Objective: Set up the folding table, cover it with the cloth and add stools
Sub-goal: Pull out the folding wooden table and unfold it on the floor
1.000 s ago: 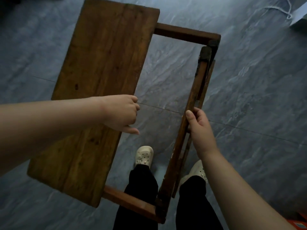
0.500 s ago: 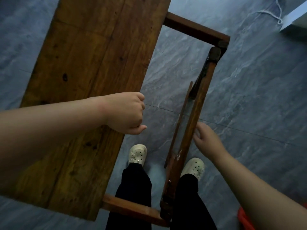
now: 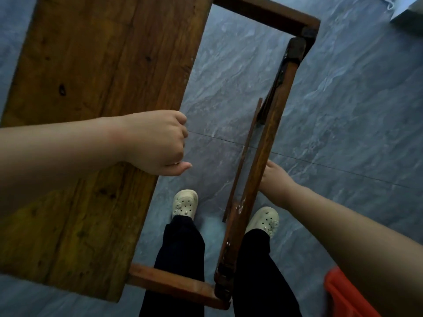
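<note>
You stood over the folding table (image 3: 96, 110) and looked straight down at it; its wide brown board filled the left of the view, and its frame ran around your legs. Your left hand (image 3: 158, 143) was curled shut over the board's right edge, about halfway along it, fingers wrapped under so only the knuckles and thumb showed. Your right hand (image 3: 273, 177) reached down to the long side rail (image 3: 263, 156) on the right and lay against its outer face; the rail hid the fingers, so I could not tell whether you gripped it or only pressed on it. A thinner slat (image 3: 243, 156) ran just beside that rail on its inner side. Your cream shoes (image 3: 185, 203) stood on the grey tiled floor (image 3: 343, 110), one on each side of the rail. Something red (image 3: 343, 294) showed at the lower right corner.
</note>
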Motion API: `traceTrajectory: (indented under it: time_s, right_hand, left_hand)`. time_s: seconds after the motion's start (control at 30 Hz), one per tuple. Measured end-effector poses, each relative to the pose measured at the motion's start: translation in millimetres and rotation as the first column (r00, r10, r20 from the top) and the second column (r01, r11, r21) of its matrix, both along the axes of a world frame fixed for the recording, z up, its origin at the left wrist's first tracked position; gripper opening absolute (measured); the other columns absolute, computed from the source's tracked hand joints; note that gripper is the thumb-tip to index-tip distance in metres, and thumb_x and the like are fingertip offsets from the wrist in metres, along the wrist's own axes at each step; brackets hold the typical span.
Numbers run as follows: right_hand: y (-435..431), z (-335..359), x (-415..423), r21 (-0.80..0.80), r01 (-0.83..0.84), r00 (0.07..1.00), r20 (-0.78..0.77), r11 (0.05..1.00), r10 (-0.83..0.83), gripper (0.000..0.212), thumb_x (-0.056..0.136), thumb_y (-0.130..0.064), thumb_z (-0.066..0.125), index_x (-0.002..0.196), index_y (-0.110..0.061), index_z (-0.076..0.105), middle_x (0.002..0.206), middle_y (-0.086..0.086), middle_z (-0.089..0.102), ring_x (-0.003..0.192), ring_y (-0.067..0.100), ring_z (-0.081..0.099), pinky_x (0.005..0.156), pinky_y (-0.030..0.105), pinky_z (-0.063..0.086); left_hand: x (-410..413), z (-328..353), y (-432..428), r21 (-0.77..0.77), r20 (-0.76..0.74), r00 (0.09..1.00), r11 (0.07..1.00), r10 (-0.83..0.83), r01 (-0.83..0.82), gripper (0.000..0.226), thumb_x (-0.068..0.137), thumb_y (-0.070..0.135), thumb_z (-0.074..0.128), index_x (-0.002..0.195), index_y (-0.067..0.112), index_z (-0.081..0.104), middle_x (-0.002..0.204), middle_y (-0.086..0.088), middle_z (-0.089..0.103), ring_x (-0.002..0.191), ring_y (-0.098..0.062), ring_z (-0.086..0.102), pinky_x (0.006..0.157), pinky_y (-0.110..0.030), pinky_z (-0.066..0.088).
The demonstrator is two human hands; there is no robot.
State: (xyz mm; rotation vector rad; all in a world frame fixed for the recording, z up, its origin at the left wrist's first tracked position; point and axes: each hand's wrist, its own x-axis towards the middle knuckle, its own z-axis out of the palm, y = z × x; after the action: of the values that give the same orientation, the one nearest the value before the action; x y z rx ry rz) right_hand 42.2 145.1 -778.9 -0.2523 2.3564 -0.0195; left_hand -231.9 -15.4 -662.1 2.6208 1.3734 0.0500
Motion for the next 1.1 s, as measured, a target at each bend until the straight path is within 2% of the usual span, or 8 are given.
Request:
traceTrajectory:
  time_s: [0.17,0.33,0.43,0.5,0.57,0.73,0.9,1.1]
  right_hand:
    - [11,1,-6,-0.083,-0.082,0.994,-0.074,0.993,0.076,0.033,0.051,-0.011,0.085,0.081,-0.023,0.077,0.088,0.001,0.073,0.09,0.027,0.067,0.091,0.043,0.051]
    - [15,5,-3,-0.104,-0.056,0.997,-0.055,0.993,0.05,0.034,0.072,-0.016,0.076,0.104,-0.026,0.07,0.112,0.0,0.067,0.111,0.027,0.059,0.099,0.044,0.044]
    - [22,14,-1,-0.051,-0.135,0.99,0.022,0.989,0.137,0.032,0.089,-0.022,0.057,0.121,-0.024,0.058,0.128,-0.003,0.054,0.123,0.023,0.044,0.103,0.037,0.035]
    - [28,26,3,-0.068,-0.199,0.979,0.027,0.978,0.201,0.03,0.086,-0.022,0.061,0.116,-0.023,0.06,0.123,-0.001,0.055,0.116,0.023,0.046,0.094,0.034,0.039]
    - [36,40,5,-0.088,-0.217,0.976,-0.006,0.972,0.217,0.029,0.067,-0.026,0.08,0.094,-0.023,0.069,0.1,-0.002,0.065,0.096,0.021,0.057,0.076,0.032,0.047]
    - [56,63,27,-0.038,-0.272,0.939,0.208,0.961,0.274,0.035,0.092,-0.029,0.052,0.126,-0.021,0.051,0.13,-0.001,0.048,0.123,0.021,0.037,0.102,0.036,0.033]
    - [75,86,48,-0.074,-0.331,0.872,0.356,0.941,0.335,0.042,0.094,-0.039,0.046,0.132,-0.02,0.045,0.138,0.001,0.043,0.131,0.022,0.031,0.106,0.039,0.028]
    - [97,117,84,-0.109,-0.34,0.883,0.305,0.934,0.357,0.054,0.095,-0.055,0.028,0.127,-0.017,0.049,0.131,0.001,0.048,0.123,0.021,0.039,0.1,0.034,0.03]
  left_hand:
    - [0,-4,-1,-0.012,-0.013,1.0,1.0,0.008,-0.008,0.063,0.094,0.044,0.032,0.037,0.019,0.042,0.038,0.007,0.036,0.04,-0.014,0.034,0.061,-0.03,0.033]
    - [3,-4,1,0.009,-0.036,0.999,1.0,0.011,-0.011,0.065,0.094,0.045,0.029,0.036,0.019,0.038,0.037,0.006,0.034,0.039,-0.014,0.032,0.061,-0.029,0.025]
    - [2,-2,0,0.02,-0.057,0.998,0.999,0.028,-0.027,0.065,0.093,0.045,0.029,0.035,0.018,0.038,0.036,0.005,0.034,0.039,-0.015,0.03,0.061,-0.028,0.024]
    - [0,0,-1,0.022,-0.075,0.997,0.999,0.03,-0.028,0.065,0.093,0.046,0.029,0.034,0.019,0.039,0.037,0.006,0.031,0.039,-0.014,0.028,0.061,-0.028,0.024]
    - [-1,2,-2,0.027,-0.091,0.995,0.999,0.035,-0.032,0.065,0.092,0.046,0.028,0.034,0.019,0.04,0.037,0.007,0.031,0.039,-0.013,0.028,0.061,-0.028,0.024]
    - [8,9,4,0.04,-0.093,0.995,0.999,0.029,-0.025,0.066,0.093,0.045,0.026,0.034,0.02,0.037,0.036,0.007,0.029,0.037,-0.013,0.028,0.059,-0.028,0.026]
    - [24,14,13,0.034,-0.081,0.996,0.999,0.033,-0.03,0.072,0.096,0.049,0.01,0.034,0.021,0.036,0.035,0.008,0.03,0.035,-0.011,0.032,0.059,-0.027,0.023]
    - [43,19,27,0.061,-0.053,0.999,0.998,0.014,-0.011,0.068,0.096,0.048,0.007,0.036,0.024,0.028,0.036,0.009,0.024,0.033,-0.01,0.031,0.059,-0.027,0.023]
